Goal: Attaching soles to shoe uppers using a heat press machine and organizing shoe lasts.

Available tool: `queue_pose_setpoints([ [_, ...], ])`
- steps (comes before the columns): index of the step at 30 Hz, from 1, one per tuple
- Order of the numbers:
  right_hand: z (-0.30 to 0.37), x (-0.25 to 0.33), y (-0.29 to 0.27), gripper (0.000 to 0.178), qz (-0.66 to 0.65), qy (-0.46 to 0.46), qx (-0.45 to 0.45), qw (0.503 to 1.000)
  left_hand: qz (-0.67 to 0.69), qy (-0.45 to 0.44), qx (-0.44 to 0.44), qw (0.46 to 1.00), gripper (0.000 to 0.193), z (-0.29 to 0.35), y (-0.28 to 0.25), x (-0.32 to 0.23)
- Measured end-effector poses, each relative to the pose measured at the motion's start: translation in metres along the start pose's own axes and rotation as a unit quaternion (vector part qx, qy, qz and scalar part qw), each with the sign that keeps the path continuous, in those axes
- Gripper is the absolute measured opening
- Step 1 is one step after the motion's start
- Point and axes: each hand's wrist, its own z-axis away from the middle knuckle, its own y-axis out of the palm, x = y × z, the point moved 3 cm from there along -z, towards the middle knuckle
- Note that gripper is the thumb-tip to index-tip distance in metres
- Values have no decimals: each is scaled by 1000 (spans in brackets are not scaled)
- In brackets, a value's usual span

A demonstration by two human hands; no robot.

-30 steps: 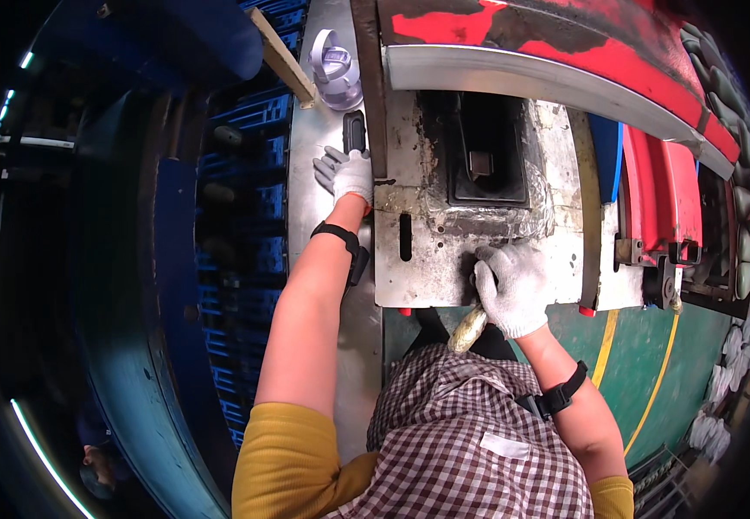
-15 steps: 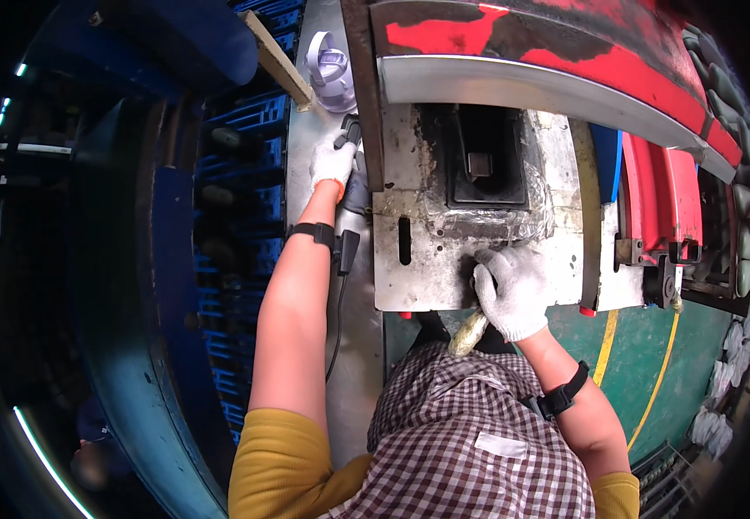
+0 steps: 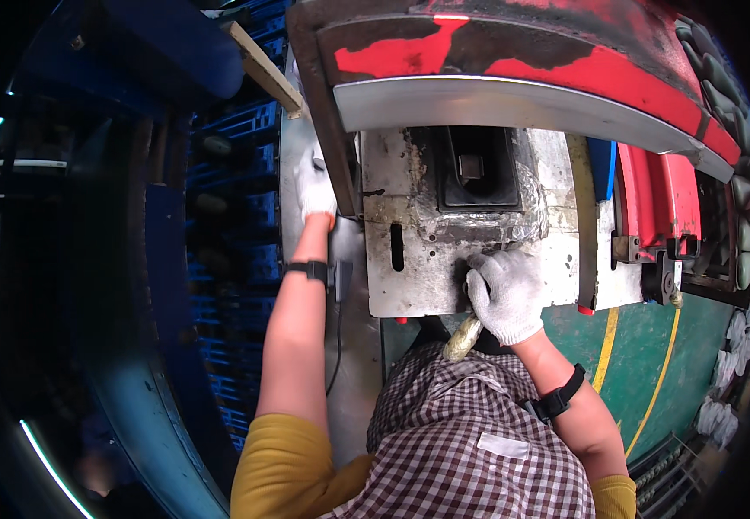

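Note:
My right hand (image 3: 504,290), in a white knit glove, is closed around a lever handle (image 3: 461,339) wrapped in yellowish tape at the front edge of the metal plate (image 3: 409,290). My left hand (image 3: 312,189), gloved too, reaches forward on the far left beside a dark upright bar (image 3: 333,164). Its fingers are blurred and partly out of sight; a small grey thing shows by them, too unclear to name. A greyish tool (image 3: 340,275) with a black cord (image 3: 338,346) lies near my left wrist on the metal bench. Set into the plate is a black hollow mould (image 3: 478,195).
A red and black machine head (image 3: 530,69) with a bare metal edge overhangs the plate. Another red machine part (image 3: 660,199) stands on the right. Blue racking (image 3: 232,190) runs along the left. Yellow lines (image 3: 651,389) cross the green floor (image 3: 695,346).
My left hand has left the black grip it was on and shifted slightly left and nearer. The clear bottle-like container is no longer visible. My right hand stays on the handle; the view has shifted.

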Motion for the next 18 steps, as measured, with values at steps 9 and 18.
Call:
queue_pose_setpoints([
  [9,-7,-12,-4,11,9,-12,-22,1000,-91,-56,-90,990,48,191,-22,132],
  [18,-16,-36,-3,12,43,31,2,999,-314,-125,90,937,83,273,-16,128],
])
